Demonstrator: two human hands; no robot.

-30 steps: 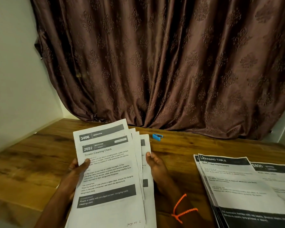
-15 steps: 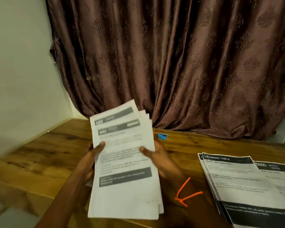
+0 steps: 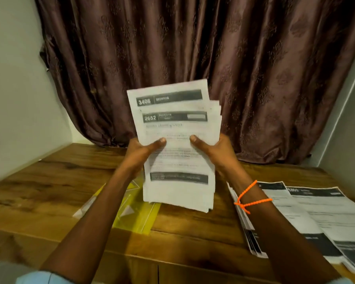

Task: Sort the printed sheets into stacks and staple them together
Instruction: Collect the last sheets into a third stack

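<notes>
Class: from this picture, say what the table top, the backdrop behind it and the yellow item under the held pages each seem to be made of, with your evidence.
Table top: wood or wood-look laminate; brown grain, knots, a low sheen.
Curtain: woven fabric, satin-like; hanging folds, a soft shine, a repeated motif.
Yellow sleeve: probably thin clear plastic; see-through, glossy reflections.
Held sheets: matte white printed paper; the edges fan apart.
</notes>
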